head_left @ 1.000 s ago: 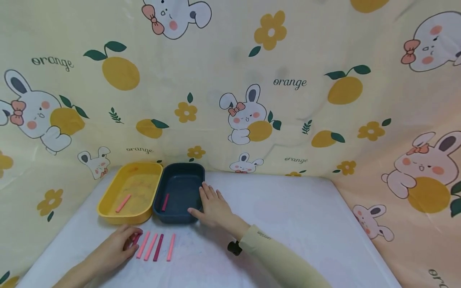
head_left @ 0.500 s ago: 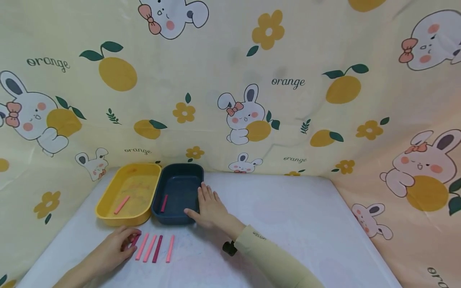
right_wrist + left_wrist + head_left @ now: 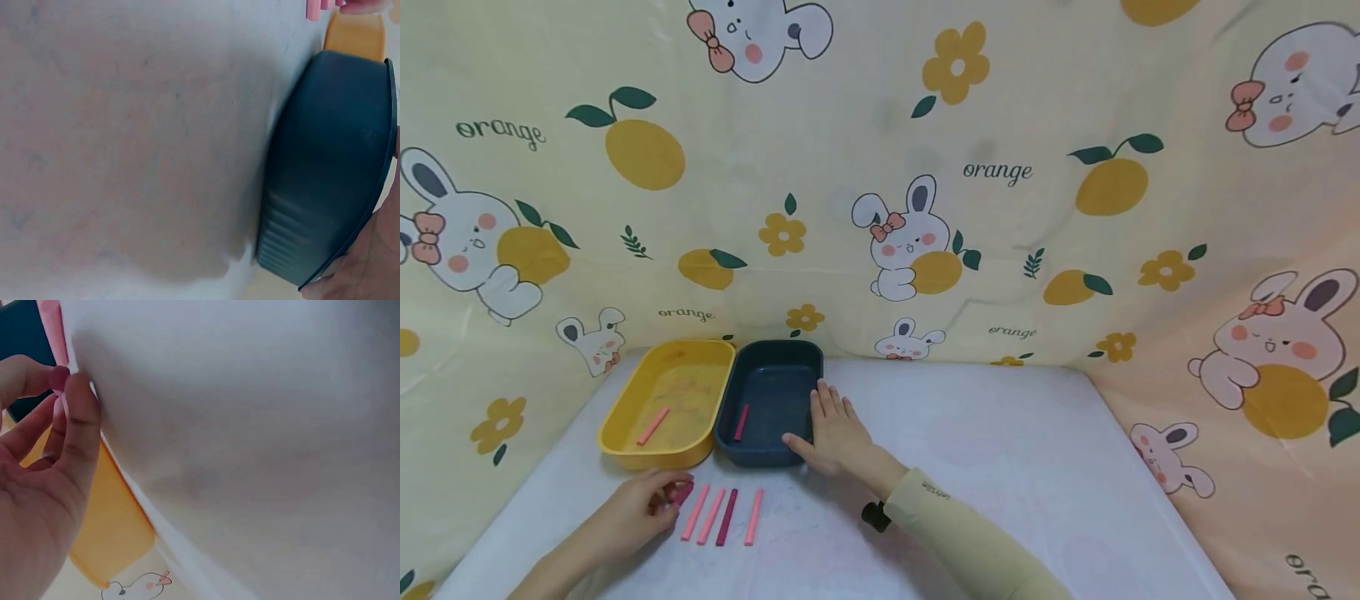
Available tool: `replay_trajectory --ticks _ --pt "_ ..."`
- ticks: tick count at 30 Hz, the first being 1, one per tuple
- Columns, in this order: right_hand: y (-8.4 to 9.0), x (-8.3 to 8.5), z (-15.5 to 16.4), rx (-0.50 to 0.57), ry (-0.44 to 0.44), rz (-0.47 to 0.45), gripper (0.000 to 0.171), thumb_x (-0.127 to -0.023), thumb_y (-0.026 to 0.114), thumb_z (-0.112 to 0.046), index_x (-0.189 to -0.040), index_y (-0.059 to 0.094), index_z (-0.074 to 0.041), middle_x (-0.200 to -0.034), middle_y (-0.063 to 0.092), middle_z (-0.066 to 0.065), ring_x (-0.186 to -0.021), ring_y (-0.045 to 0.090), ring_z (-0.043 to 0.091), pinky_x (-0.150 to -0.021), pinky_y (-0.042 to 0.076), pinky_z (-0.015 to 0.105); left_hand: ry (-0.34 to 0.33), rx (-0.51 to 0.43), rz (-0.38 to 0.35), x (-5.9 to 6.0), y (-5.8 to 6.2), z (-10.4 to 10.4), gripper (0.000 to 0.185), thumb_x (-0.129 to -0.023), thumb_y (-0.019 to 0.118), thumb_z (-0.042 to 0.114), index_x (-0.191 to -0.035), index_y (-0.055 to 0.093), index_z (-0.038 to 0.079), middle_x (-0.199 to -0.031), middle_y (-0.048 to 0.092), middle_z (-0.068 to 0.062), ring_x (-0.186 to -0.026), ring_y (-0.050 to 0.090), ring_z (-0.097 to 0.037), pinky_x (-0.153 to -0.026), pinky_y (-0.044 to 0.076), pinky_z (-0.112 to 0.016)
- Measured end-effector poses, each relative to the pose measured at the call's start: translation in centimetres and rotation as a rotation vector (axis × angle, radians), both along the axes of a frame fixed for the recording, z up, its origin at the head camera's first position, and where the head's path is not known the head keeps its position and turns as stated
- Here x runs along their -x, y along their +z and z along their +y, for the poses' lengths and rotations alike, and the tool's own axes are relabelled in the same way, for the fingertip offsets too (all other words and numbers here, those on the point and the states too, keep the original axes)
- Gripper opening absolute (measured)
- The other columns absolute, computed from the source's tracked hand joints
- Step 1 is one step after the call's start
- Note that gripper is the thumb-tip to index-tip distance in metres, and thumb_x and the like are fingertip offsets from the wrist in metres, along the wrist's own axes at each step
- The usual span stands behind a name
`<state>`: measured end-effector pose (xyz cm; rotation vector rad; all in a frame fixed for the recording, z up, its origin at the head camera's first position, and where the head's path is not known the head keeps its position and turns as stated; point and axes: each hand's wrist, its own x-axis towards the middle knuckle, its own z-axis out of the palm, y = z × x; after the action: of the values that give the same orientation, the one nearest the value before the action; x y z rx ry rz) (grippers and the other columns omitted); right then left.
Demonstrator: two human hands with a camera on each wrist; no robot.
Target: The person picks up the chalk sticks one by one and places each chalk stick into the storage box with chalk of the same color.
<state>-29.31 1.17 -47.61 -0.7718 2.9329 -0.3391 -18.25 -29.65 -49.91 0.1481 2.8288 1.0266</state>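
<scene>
Between thumb and fingertips, my left hand (image 3: 632, 514) pinches a dark pink chalk-like stick (image 3: 682, 493); its round end (image 3: 59, 379) shows in the left wrist view. Just right of it lies a row of similar sticks: light pink ones (image 3: 695, 512) and one dark pink stick (image 3: 727, 517). Fingers straight and thumb spread, my right hand (image 3: 838, 435) rests against the right side of a dark blue tray (image 3: 760, 457). That tray holds one dark pink stick (image 3: 741, 423). A light pink stick (image 3: 653, 426) lies in the yellow tray (image 3: 655, 459).
The two trays stand side by side at the back left of a white-covered table (image 3: 1000, 467). Behind them hangs a patterned cloth (image 3: 850, 125) with rabbits and oranges. A small black object (image 3: 876, 517) is at the right wrist.
My left hand has risen very slightly with the dark pink stick in its fingers. The right hand stays at the blue tray, and the whole head view has shifted a little.
</scene>
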Motion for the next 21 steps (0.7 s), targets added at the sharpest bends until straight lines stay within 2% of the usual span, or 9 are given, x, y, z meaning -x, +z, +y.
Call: replay_trajectory --ticks 4,13,21 --pt "0.1 -0.1 -0.1 -0.005 -0.004 0.0 0.096 -0.101 0.034 -0.073 -0.166 0.016 -0.005 -0.174 0.004 0.011 -0.16 0.009 0.027 -0.128 0.013 0.045 0.015 -0.06 -0.027 -0.1 0.4 -0.4 0.043 -0.087 0.076 0.003 -0.129 0.066 0.001 -0.094 0.057 -0.003 -0.082 0.054 -0.019 -0.066 0.052 -0.024" --pt "-0.4 0.2 -0.2 -0.012 -0.013 -0.003 0.096 -0.101 0.036 -0.073 -0.166 0.015 -0.006 -0.175 0.002 0.01 -0.161 0.008 0.027 -0.128 0.012 0.045 -0.022 -0.287 0.024 -0.9 1.6 -0.4 0.047 -0.09 0.074 0.003 -0.134 0.059 -0.003 -0.104 0.06 -0.013 -0.076 0.059 -0.017 -0.057 0.056 -0.03" --pt "-0.2 0.1 -0.2 -0.016 -0.01 0.002 0.096 -0.101 0.034 -0.074 -0.166 0.015 -0.005 -0.175 0.003 0.011 -0.161 0.009 0.027 -0.128 0.012 0.045 0.067 -0.39 0.095 -0.6 3.2 1.3 0.048 -0.092 0.07 -0.003 -0.138 0.056 -0.001 -0.108 0.056 -0.016 -0.077 0.063 -0.022 -0.065 0.059 -0.029"
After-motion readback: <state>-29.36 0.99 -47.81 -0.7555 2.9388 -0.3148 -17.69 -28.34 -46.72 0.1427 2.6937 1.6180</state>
